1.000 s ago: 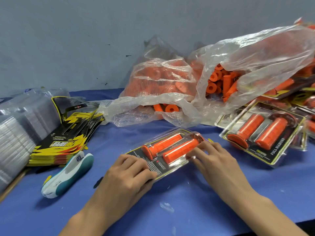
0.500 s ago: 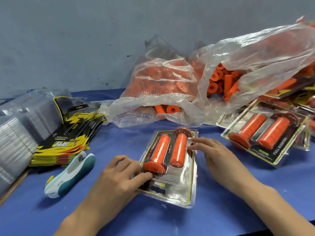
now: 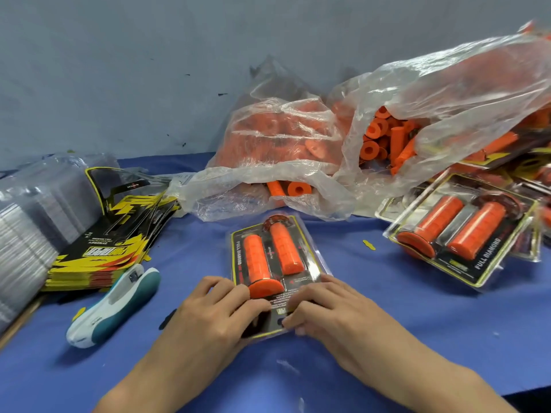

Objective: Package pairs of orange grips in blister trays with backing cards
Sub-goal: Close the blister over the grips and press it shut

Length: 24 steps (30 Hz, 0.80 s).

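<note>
A clear blister pack (image 3: 269, 263) with two orange grips on a black and yellow backing card lies upright in front of me on the blue table. My left hand (image 3: 214, 314) presses on its near left corner, fingers laid flat over the plastic. My right hand (image 3: 325, 311) presses on the near right corner in the same way. Both hands cover the pack's lower end. Two clear plastic bags (image 3: 298, 150) full of loose orange grips lie behind it.
A stack of black and yellow backing cards (image 3: 107, 242) and piled clear blister trays (image 3: 32, 222) sit at the left. A white and teal stapler (image 3: 116, 305) lies beside the cards. Finished packs (image 3: 459, 231) pile up at the right.
The pack has turned from slanting across the table to upright and slid nearer to me. Both hands have moved from its sides onto its near end.
</note>
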Available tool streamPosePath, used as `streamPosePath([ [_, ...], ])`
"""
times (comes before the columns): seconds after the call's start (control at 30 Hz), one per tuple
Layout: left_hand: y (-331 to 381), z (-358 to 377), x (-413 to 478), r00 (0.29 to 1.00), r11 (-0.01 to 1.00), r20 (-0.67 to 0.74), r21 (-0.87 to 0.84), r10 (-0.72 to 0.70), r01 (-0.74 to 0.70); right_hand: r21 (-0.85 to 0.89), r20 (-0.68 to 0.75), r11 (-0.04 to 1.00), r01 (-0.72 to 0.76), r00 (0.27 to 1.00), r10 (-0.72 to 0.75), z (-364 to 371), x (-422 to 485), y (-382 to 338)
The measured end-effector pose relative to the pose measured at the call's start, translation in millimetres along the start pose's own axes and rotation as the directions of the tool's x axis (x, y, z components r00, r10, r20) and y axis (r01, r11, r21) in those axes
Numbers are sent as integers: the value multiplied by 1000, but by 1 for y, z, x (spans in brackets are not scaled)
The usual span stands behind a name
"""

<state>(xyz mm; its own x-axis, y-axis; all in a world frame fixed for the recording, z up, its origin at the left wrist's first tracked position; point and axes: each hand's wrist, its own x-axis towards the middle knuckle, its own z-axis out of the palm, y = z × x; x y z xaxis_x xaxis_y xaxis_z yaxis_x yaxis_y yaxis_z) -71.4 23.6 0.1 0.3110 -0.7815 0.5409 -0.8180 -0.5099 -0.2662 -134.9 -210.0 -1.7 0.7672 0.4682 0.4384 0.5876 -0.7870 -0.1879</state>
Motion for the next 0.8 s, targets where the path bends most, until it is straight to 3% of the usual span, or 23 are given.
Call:
streamPosePath([
  [0.1,-5,6,-3,999,983,-16,-182,-35,32,203,74,975,-94,994,81,-10,-7,18],
  [0.2,-5,10,1,994,959,-10,-263,-111,104,166,131,966,-200,975,180,-14,-7,31],
  [0.3,-3,11,6,995,962,-6,-255,-104,99,-28,84,983,-183,979,185,-9,-7,28],
  [0.47,5,14,17,999,974,-21,-224,-31,25,-61,-83,996,-65,995,60,10,1,0],
  [0.53,5,17,18,998,971,-38,-238,-39,29,-47,-65,994,-96,994,93,10,1,2],
  [0.7,-19,21,11,987,968,-5,-194,-161,157,199,50,966,-166,986,160,-12,-12,23],
  [0.8,-29,17,9,972,959,13,-160,-233,232,102,44,970,-222,975,219,-25,-21,38],
])
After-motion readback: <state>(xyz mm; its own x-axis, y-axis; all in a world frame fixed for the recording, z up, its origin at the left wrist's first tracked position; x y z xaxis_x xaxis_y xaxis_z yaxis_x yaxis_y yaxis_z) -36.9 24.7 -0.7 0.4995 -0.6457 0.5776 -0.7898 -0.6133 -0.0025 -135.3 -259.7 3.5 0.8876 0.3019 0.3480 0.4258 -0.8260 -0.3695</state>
